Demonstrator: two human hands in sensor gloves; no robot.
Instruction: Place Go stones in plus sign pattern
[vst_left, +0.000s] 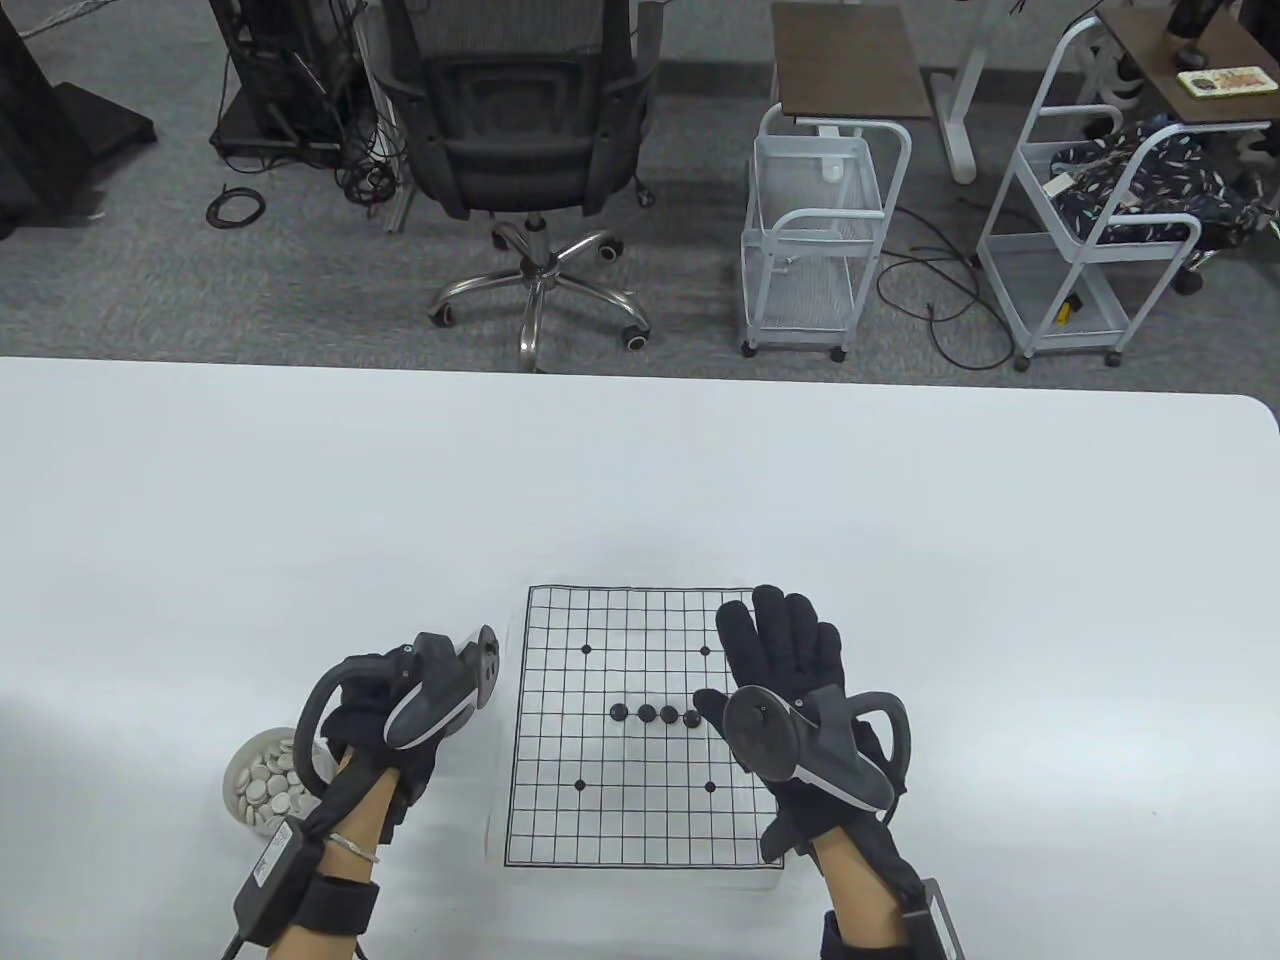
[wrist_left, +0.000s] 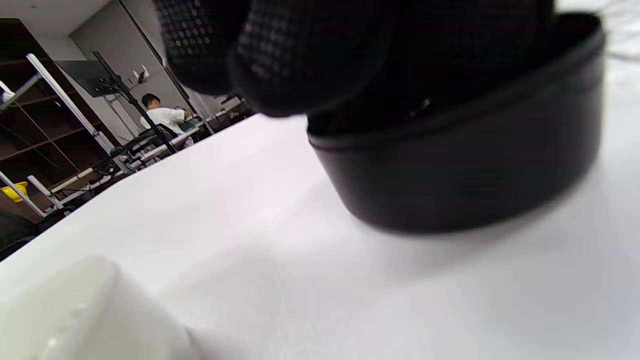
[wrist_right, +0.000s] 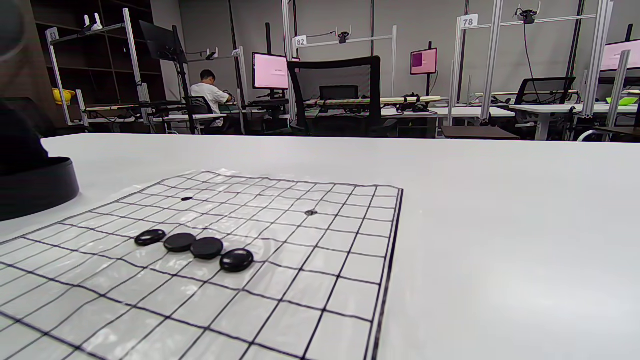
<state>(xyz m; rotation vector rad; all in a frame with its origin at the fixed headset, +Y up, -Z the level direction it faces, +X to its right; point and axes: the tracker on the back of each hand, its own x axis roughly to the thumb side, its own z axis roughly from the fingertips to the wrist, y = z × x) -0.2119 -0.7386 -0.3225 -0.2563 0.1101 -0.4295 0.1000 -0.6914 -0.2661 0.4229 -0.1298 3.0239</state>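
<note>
White table: 4 black stones in row.

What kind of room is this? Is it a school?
More likely a lab or research office than a school. Behind the white table are numbered metal frames holding cameras, rows of desks with glowing monitors, and a man working at a desk. An office chair and wire carts stand nearby.

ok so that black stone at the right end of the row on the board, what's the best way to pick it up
Pinch the rightmost black stone by its thin rim, coming straight down. It lies flat and low on the board, so there is no top to grip. The neighbouring stone touches its left side, so I'd set the fingers on the near and far edges. The right hand hovers closest.
</note>
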